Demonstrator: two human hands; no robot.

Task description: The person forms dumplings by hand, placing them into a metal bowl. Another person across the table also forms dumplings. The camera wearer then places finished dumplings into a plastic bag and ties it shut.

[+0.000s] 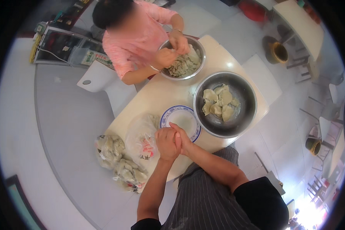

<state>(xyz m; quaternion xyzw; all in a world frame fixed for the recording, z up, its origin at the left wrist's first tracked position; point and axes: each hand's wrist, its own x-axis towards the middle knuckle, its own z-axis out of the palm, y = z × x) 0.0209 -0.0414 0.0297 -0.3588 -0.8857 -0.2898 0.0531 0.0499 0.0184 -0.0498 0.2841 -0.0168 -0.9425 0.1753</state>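
My left hand point(166, 142) and my right hand point(184, 140) are pressed together in front of me, just over the near rim of a white plate point(180, 119) with a blue patterned border. The fingers are closed against each other, and whatever is between the palms, if anything, is hidden. Right of the plate stands a large steel bowl point(247, 115) holding several pale greenish pieces point(218, 100) that look like flattened dough, some torn. To the left of my hands lies a clear plastic bag point(138, 136) with red and dark print.
Several bags of pale greenish pieces point(120, 157) crowd the table's left edge. Across the cream table point(163, 94), a person in pink point(132, 42) works with both hands over another steel bowl point(203, 63) of greenish pieces. Chairs, baskets point(276, 53) and another table point(301, 25) stand to the right.
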